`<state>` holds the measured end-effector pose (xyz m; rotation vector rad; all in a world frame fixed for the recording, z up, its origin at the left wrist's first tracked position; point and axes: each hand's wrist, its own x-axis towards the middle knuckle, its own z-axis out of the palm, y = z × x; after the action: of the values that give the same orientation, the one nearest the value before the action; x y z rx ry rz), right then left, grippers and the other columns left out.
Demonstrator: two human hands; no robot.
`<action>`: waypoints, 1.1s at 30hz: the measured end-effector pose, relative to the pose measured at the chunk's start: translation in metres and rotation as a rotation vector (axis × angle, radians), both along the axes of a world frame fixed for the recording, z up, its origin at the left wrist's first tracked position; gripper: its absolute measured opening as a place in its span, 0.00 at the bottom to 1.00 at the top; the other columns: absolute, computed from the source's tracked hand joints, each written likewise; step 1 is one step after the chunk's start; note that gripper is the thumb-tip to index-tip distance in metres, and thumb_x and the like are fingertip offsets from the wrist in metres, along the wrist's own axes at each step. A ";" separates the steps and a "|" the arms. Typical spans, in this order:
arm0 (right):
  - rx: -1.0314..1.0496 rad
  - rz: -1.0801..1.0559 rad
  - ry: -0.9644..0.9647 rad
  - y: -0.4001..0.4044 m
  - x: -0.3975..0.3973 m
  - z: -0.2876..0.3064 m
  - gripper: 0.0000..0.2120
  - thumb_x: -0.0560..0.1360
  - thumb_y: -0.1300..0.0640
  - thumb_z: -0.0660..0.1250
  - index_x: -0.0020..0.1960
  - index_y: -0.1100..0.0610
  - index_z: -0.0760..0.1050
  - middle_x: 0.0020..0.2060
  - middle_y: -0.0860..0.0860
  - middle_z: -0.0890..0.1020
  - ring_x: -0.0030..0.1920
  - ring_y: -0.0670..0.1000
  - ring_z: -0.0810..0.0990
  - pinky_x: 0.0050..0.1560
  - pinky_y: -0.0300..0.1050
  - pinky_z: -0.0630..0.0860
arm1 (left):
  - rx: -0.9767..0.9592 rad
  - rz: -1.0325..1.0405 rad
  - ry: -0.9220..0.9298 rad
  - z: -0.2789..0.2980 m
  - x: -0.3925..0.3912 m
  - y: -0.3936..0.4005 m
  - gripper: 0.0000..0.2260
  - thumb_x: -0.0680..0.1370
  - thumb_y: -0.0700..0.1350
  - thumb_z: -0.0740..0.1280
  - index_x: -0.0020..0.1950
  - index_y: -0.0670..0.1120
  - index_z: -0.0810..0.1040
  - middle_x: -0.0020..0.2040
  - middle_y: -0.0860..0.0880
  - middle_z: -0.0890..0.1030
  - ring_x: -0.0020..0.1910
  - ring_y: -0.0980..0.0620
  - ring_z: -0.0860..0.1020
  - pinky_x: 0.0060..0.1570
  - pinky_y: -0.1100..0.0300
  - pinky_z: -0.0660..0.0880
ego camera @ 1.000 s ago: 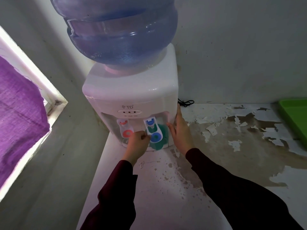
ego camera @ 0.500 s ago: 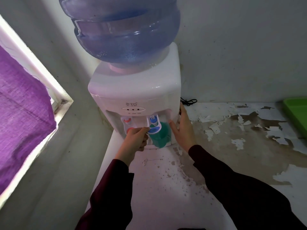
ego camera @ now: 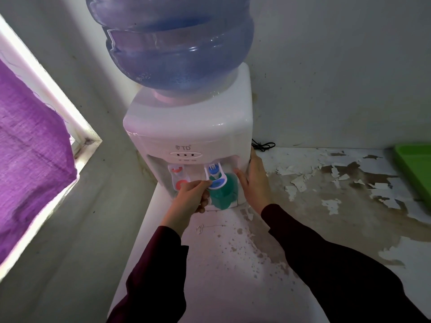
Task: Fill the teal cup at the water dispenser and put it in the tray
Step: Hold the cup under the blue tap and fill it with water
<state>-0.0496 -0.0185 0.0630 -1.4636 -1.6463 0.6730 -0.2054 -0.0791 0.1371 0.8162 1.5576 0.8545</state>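
Standing under the blue tap (ego camera: 215, 177) in the recess of the white water dispenser (ego camera: 193, 136), the teal cup (ego camera: 222, 194) is partly masked by the tap lever, so its rim and any water level cannot be made out. The left hand (ego camera: 190, 201) has its fingers curled, fingertips on the lever's edge; whether it truly pinches it is unclear. The right hand (ego camera: 255, 185) lies flat and spread against the dispenser's right side, holding nothing. The big blue bottle (ego camera: 177, 43) is cut off at the top. At the far right edge, the green tray (ego camera: 417, 166) shows only a corner, well apart from the cup, with peeling bare table (ego camera: 326, 206) between them.
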 end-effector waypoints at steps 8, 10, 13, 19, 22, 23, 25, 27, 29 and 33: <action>0.015 0.005 -0.018 -0.001 0.001 0.002 0.31 0.78 0.50 0.61 0.76 0.55 0.53 0.67 0.56 0.69 0.66 0.54 0.71 0.67 0.53 0.73 | 0.002 0.026 -0.029 -0.001 0.000 -0.001 0.09 0.78 0.46 0.62 0.42 0.44 0.77 0.29 0.48 0.71 0.26 0.53 0.67 0.29 0.64 0.68; 0.023 0.006 -0.027 -0.001 0.001 0.002 0.31 0.78 0.50 0.61 0.75 0.56 0.53 0.67 0.57 0.69 0.66 0.54 0.71 0.67 0.53 0.73 | -0.001 0.029 -0.025 -0.002 0.000 -0.001 0.10 0.78 0.47 0.62 0.41 0.44 0.77 0.29 0.48 0.72 0.26 0.53 0.68 0.30 0.63 0.69; 0.027 0.002 -0.026 -0.003 0.001 0.003 0.31 0.78 0.50 0.61 0.76 0.56 0.53 0.67 0.57 0.69 0.66 0.54 0.71 0.67 0.52 0.72 | 0.009 0.025 -0.024 -0.002 0.000 -0.002 0.10 0.79 0.46 0.61 0.42 0.44 0.77 0.29 0.47 0.72 0.26 0.53 0.68 0.30 0.62 0.69; 0.028 0.002 -0.049 -0.003 0.001 0.003 0.31 0.78 0.50 0.60 0.76 0.56 0.52 0.66 0.57 0.69 0.65 0.54 0.71 0.65 0.47 0.72 | 0.021 0.027 -0.016 -0.004 0.001 -0.002 0.10 0.79 0.47 0.61 0.43 0.43 0.77 0.30 0.47 0.72 0.26 0.53 0.68 0.29 0.64 0.69; 0.025 0.005 -0.048 -0.003 0.001 0.002 0.31 0.79 0.50 0.61 0.76 0.56 0.51 0.66 0.57 0.69 0.65 0.53 0.72 0.66 0.49 0.73 | 0.036 0.019 -0.008 -0.006 0.000 -0.002 0.11 0.79 0.47 0.60 0.45 0.43 0.77 0.30 0.47 0.73 0.27 0.53 0.69 0.30 0.63 0.70; 0.025 0.006 -0.047 -0.004 0.001 0.002 0.31 0.79 0.50 0.60 0.76 0.56 0.51 0.66 0.57 0.69 0.64 0.53 0.72 0.65 0.50 0.73 | 0.040 0.018 -0.008 -0.006 0.000 -0.002 0.10 0.79 0.47 0.60 0.45 0.43 0.77 0.31 0.47 0.73 0.27 0.53 0.69 0.30 0.63 0.70; 0.026 0.005 -0.052 -0.004 0.001 0.002 0.31 0.79 0.50 0.60 0.76 0.55 0.51 0.66 0.57 0.69 0.64 0.53 0.72 0.65 0.50 0.74 | 0.041 0.022 -0.012 -0.007 0.000 -0.002 0.10 0.79 0.47 0.60 0.46 0.43 0.77 0.31 0.47 0.73 0.27 0.53 0.69 0.31 0.62 0.70; 0.036 0.007 -0.056 -0.004 0.002 0.002 0.32 0.79 0.51 0.61 0.77 0.56 0.50 0.65 0.57 0.69 0.64 0.54 0.72 0.65 0.49 0.74 | 0.043 0.032 -0.019 -0.008 0.001 -0.002 0.10 0.79 0.47 0.60 0.46 0.43 0.77 0.31 0.47 0.73 0.28 0.53 0.69 0.31 0.62 0.70; 0.056 0.016 -0.060 -0.005 0.003 0.003 0.32 0.79 0.53 0.61 0.77 0.58 0.50 0.65 0.59 0.69 0.64 0.55 0.73 0.64 0.49 0.73 | 0.063 0.035 -0.029 -0.009 0.001 -0.002 0.10 0.79 0.46 0.60 0.47 0.42 0.77 0.30 0.48 0.72 0.27 0.53 0.69 0.30 0.62 0.69; 0.060 0.016 -0.071 -0.006 0.003 0.003 0.32 0.79 0.53 0.61 0.77 0.57 0.49 0.65 0.59 0.69 0.62 0.55 0.74 0.63 0.49 0.74 | 0.066 0.038 -0.043 -0.010 0.000 -0.003 0.09 0.79 0.46 0.60 0.46 0.43 0.77 0.30 0.48 0.73 0.27 0.53 0.69 0.30 0.62 0.69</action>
<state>-0.0469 -0.0241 0.0661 -1.4476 -1.7196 0.5820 -0.2050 -0.0824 0.1274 0.8126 1.5186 0.9496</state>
